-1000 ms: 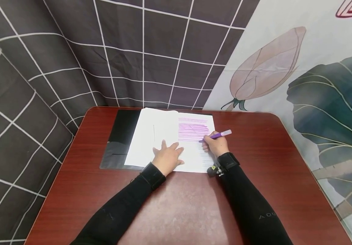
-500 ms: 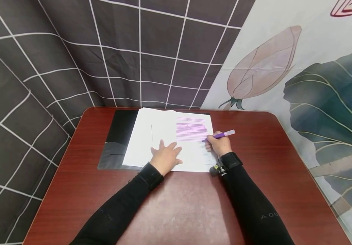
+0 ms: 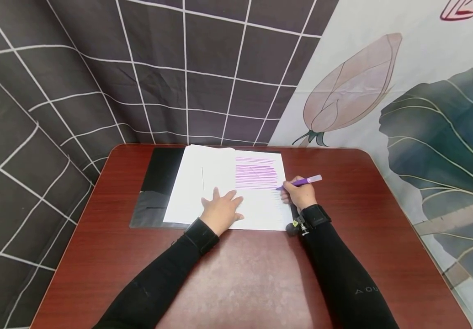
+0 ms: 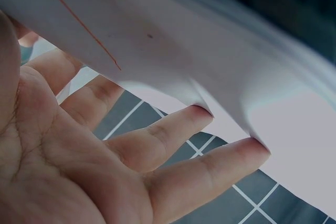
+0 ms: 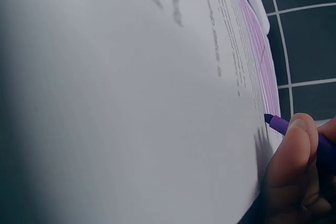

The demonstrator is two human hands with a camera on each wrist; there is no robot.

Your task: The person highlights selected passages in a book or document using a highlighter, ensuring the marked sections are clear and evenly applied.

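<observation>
An open booklet (image 3: 261,210) of white pages lies on the table; its right page carries printed lines, the upper ones covered with purple strokes. My left hand (image 3: 221,212) rests across the lower middle of the booklet with fingers spread. Up close in the left wrist view, fingertips (image 4: 257,148) press against the paper, which bears a short red line. In my right hand (image 3: 300,194) a purple highlighter (image 3: 302,181) is pinched between thumb and fingers. Its dark tip (image 5: 268,118) is at a text line near the right edge of that page.
Under the booklet's left side sticks out a black folder or cover (image 3: 154,201). The reddish-brown table (image 3: 343,219) extends around it. Behind stand a dark gridded cloth (image 3: 211,68) and a white cloth with a painted lotus bud (image 3: 349,87).
My right hand has moved rightward along the text line with the highlighter, toward the page's edge. My left hand stays on the booklet. The head view has shifted slightly.
</observation>
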